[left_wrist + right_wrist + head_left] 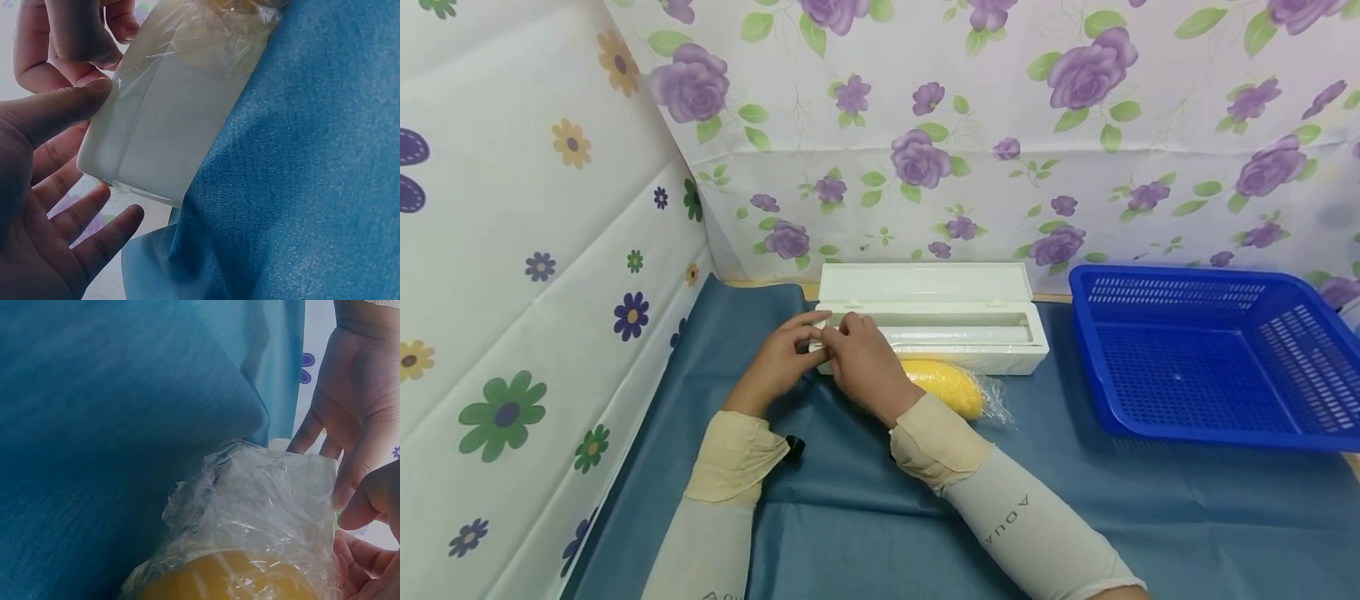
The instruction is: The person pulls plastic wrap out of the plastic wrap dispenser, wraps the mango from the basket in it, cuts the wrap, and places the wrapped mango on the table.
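A white cling film dispenser box (940, 360) lies with its lid (925, 283) raised. The film roll (955, 335) shows inside it. My left hand (778, 360) is at the box's left end, its thumb touching the front edge and its other fingers spread beside the end. My right hand (867, 364) bends its fingers over the same corner, pinching what looks like film at the edge; the tips are partly hidden. In front of the box lies a long yellow item (943, 385) in crinkled clear film (250, 494). Its kind is unclear.
To the right stands a blue plastic basket (1180, 350) with perforated walls. A teal cloth (1000, 500) covers the table and bunches up near the box's left end. Flower-printed sheets (850, 192) hang behind and on the left.
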### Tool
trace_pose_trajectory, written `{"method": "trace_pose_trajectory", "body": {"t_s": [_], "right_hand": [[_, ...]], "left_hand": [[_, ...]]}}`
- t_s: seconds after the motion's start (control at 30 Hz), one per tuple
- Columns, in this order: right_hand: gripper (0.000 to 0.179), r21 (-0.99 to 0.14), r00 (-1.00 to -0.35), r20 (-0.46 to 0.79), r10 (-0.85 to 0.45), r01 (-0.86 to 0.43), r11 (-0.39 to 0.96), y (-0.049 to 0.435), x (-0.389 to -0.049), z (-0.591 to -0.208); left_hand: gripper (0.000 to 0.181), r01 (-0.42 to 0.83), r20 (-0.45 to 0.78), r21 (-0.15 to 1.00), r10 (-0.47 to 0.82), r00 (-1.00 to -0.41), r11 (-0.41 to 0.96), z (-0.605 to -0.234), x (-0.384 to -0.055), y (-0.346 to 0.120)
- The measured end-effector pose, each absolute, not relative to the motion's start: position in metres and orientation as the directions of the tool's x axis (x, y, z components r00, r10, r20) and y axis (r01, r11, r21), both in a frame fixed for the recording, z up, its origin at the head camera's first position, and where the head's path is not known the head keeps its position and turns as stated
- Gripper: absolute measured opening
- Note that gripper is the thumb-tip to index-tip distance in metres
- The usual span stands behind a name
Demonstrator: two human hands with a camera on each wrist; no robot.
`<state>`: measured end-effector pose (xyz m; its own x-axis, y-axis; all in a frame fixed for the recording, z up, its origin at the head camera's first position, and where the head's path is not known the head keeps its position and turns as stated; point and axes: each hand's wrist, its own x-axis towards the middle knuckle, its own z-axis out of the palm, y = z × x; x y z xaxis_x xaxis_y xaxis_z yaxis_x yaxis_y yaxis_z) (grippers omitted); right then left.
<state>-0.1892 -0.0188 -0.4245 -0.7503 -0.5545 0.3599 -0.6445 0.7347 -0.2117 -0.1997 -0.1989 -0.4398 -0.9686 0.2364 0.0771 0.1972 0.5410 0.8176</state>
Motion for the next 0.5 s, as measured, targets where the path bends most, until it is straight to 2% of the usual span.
{"method": "trace_pose_trajectory", "body": {"t_s": [0.23, 0.5], "right_hand": [[0.015, -0.213, -0.744, 0.373, -0.554, -0.65, 0.73, -0.0148, -0.19, -0.4264], [0.013, -0.212, -0.768, 0.344, -0.541, -0.624, 0.752, -0.0103, -0.1914, -0.4277]], "left_hand": [[0.021, 0.206, 0.076, 0.807, 0.248, -0.966, 0.554, -0.4401, -0.199, -0.1975], [0.022, 0.206, 0.073, 0.808, 0.253, -0.965, 0.552, -0.4396, -0.199, -0.1976]]}}
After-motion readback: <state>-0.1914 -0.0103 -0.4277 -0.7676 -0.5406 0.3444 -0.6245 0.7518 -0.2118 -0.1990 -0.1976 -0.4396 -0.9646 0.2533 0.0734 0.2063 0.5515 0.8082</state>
